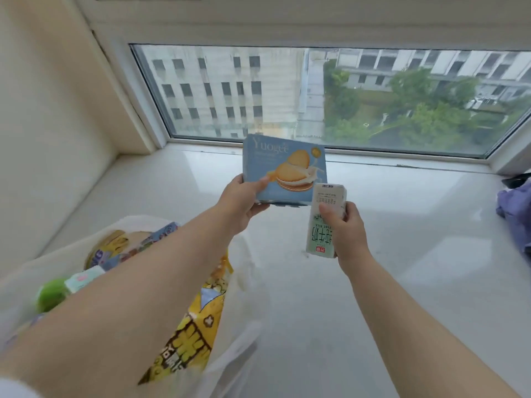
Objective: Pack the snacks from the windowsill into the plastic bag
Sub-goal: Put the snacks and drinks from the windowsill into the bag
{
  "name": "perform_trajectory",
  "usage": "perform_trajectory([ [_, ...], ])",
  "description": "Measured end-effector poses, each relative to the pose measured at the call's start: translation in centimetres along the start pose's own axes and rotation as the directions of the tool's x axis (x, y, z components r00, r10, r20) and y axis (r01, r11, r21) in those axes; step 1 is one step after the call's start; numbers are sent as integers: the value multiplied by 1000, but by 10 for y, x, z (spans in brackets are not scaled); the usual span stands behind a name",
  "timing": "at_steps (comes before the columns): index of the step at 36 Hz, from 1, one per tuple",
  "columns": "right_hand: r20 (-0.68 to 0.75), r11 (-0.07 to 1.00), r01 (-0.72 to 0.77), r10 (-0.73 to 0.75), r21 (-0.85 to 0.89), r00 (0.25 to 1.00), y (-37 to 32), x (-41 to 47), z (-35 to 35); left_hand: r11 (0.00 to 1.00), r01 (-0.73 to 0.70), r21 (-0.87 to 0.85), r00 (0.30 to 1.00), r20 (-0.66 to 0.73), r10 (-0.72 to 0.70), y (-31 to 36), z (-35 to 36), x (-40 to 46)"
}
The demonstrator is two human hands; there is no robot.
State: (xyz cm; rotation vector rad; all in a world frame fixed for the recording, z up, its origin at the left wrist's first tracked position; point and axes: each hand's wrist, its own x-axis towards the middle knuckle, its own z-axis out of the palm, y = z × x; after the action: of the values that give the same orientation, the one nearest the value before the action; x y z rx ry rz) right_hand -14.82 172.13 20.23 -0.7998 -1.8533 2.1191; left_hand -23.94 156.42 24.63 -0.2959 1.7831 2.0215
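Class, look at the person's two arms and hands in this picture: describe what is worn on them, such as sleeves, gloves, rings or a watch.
Both forearms are bare up to the frame's edge. The left hand and the right hand wear no gloves, and no ring, watch or bracelet shows on either. A small patch of something white at the lower left corner, by the left arm, may be a sleeve edge; it is too blurred to tell.

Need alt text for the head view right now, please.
Over a white windowsill, the left hand holds a blue biscuit box and the right hand a milk carton. A plastic bag of snacks sits lower left.
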Motion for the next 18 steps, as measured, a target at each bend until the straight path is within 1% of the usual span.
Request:
perform_trajectory([
  [5,79,998,56,-55,-16,995,-20,-72,33,997,-76,-23,997,-10,76,18,-61,-60],
  [10,139,995,91,-84,-41,987,-28,-123,77,989,-142,-36,989,-35,141,29,-118,-98],
  [13,139,996,81,-75,-38,987,-23,-145,105,983,-181,-7,982,-63,180,30,-149,-115],
  [18,74,995,66,-60,-81,995,-11,-172,149,975,-216,-52,972,-106,210,32,-205,-137],
])
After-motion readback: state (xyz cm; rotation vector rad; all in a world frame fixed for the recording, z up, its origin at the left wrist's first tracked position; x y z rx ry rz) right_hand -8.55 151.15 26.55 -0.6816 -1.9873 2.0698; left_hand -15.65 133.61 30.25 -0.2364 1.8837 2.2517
